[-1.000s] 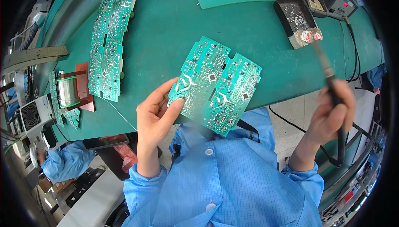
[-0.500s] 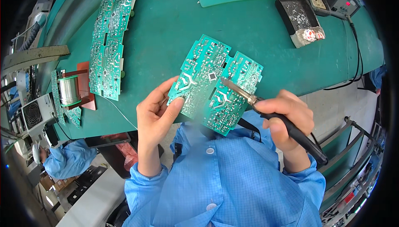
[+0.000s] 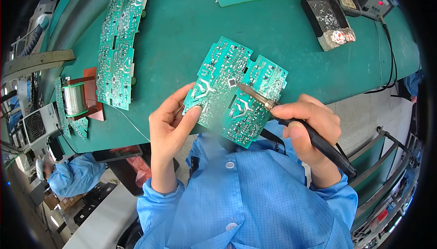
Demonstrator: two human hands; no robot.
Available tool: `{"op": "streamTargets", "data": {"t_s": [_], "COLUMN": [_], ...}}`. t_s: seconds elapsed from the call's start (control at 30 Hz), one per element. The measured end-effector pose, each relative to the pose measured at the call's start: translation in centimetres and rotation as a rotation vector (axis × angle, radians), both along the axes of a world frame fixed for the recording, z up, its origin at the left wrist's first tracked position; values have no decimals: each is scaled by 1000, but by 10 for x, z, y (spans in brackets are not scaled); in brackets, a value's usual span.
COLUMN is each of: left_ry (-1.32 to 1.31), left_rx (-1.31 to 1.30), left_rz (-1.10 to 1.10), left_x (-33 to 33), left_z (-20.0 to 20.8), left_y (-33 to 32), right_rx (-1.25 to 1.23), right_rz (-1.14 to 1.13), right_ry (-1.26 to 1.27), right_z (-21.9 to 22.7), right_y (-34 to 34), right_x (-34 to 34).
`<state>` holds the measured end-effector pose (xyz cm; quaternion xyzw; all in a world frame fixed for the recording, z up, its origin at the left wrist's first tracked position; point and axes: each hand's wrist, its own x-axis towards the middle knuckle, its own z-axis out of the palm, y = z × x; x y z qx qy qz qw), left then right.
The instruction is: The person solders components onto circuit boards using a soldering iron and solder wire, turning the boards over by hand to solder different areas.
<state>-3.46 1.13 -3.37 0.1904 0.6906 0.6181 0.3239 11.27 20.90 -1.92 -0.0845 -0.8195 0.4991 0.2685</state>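
A green circuit board panel (image 3: 216,105) is held up, tilted, in front of my body. My left hand (image 3: 173,121) grips its left edge, thumb on the face with solder joints and fingers behind. In my right hand (image 3: 312,126) is a soldering iron (image 3: 314,139) with a black handle, the fingers wrapped round it near the metal collar. Its tip points left, over the board beside the small square chip (image 3: 232,82); whether it touches the board I cannot tell.
Several joined circuit boards (image 3: 118,53) lie at the left of the green mat (image 3: 182,25). A solder wire spool (image 3: 75,99) sits on a reddish-brown stand (image 3: 93,89). At far right are a black tray (image 3: 323,14) of solder scraps and a soldering station (image 3: 378,7). Another person (image 3: 75,176) sits at lower left.
The soldering iron and my right hand have shifted slightly left, bringing the tip closer to the square chip. My left hand and the board stay almost in place.
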Motion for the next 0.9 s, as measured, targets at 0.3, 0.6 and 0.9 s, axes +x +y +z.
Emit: {"op": "streamTargets", "data": {"t_s": [0.3,0.6,0.9], "left_ry": [14,10,12], "left_rx": [-48,-1,-45], "left_rz": [-13,5,-17], "left_x": [-1,1,0], "left_z": [-1,0,0], "left_y": [-3,3,-1], "right_rx": [55,181,-11], "right_rz": [-217,-562,-34], "right_ry": [-17,-47,-15], "right_z": [17,-10,-1], "right_y": [21,55,3], "right_x": [34,21,5]}}
